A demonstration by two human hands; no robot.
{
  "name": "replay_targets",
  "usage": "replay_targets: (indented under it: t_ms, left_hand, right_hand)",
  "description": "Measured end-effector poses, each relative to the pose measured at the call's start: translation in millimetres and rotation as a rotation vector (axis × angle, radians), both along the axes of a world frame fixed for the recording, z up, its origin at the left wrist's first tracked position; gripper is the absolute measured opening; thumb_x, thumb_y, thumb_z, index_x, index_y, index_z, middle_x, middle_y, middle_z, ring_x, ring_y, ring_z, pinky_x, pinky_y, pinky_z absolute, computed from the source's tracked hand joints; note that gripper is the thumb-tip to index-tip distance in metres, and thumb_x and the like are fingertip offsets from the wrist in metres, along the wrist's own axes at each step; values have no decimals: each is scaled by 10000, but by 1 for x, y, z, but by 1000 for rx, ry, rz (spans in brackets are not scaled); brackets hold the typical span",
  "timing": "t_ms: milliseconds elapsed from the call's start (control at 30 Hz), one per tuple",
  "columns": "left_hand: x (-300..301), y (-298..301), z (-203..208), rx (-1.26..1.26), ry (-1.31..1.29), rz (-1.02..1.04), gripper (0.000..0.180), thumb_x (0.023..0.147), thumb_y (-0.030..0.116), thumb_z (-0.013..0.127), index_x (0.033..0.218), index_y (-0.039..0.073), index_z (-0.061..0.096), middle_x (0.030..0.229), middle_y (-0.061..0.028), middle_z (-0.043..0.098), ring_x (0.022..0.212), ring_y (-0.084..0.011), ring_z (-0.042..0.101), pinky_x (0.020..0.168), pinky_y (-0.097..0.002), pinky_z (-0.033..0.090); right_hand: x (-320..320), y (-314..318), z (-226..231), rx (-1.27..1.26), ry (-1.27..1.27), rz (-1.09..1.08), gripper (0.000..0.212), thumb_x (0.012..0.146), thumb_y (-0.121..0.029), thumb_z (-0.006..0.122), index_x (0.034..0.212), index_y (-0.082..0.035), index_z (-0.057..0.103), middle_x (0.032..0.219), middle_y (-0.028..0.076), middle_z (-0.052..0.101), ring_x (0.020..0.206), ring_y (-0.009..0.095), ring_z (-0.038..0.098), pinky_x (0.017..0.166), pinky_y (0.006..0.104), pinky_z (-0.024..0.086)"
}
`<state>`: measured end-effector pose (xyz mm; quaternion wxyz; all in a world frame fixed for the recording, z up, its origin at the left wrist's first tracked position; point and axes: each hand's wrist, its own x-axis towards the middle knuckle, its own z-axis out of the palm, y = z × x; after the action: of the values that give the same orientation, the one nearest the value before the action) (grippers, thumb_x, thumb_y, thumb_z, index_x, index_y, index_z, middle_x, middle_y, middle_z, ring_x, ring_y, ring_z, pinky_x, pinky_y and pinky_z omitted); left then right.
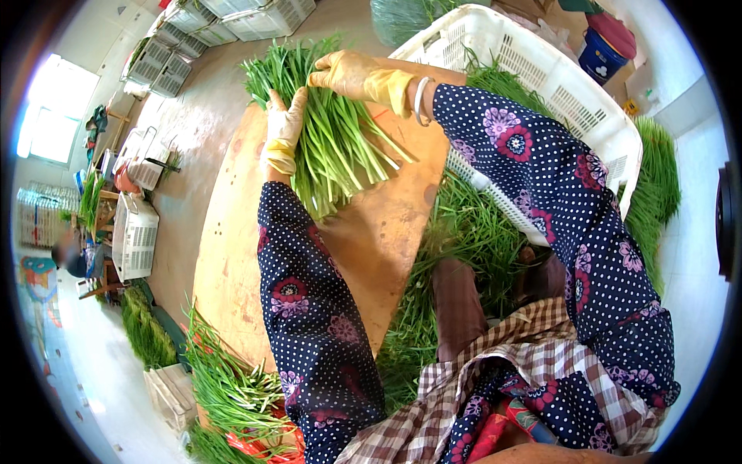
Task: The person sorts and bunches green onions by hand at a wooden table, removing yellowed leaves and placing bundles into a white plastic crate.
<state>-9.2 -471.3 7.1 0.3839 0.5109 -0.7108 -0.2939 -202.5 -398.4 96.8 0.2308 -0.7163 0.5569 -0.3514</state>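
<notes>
A thick bundle of green garlic chives (328, 147) lies on a brown wooden board (239, 224), its pale stem ends fanned toward me and its leaf tips at the far end. Both hands wear yellowish gloves. My left hand (284, 130) rests against the bundle's left side, thumb and fingers spread. My right hand (348, 75) reaches in from the right across the leafy part, its visible fingers stretched out and apart. Some of the fingers are hidden among the leaves. The right wrist carries a pale bracelet (420, 100).
A white slatted crate (533, 58) with chives stands at the right. Loose chives (232, 379) lie at the board's near left, more (471, 216) around my legs. Stacked crates (270, 19) stand far off. A blurred person (73, 259) sits at the left; a blue bucket (603, 54) stands far right.
</notes>
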Motion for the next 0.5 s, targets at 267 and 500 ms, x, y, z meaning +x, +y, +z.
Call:
replay_targets:
  t_ms: [267, 500]
  left_hand:
    - [9, 48, 35, 143, 18, 41, 936, 784, 549, 540, 1357, -81, 152, 1387, -263, 233, 1302, -325, 221, 1054, -336, 198]
    - [-46, 103, 91, 232, 87, -72, 485, 875, 250, 531, 1282, 33, 379, 1167, -119, 511, 1009, -184, 505, 826, -293, 441]
  right_hand:
    - [13, 79, -2, -168, 65, 341, 400, 822, -340, 572, 1125, -79, 582, 1020, 160, 600, 956, 262, 582, 838, 347, 450]
    - [-80, 96, -12, -70, -190, 286, 326, 851, -290, 557, 1067, -52, 615, 1053, 124, 619, 915, 197, 596, 815, 311, 460]
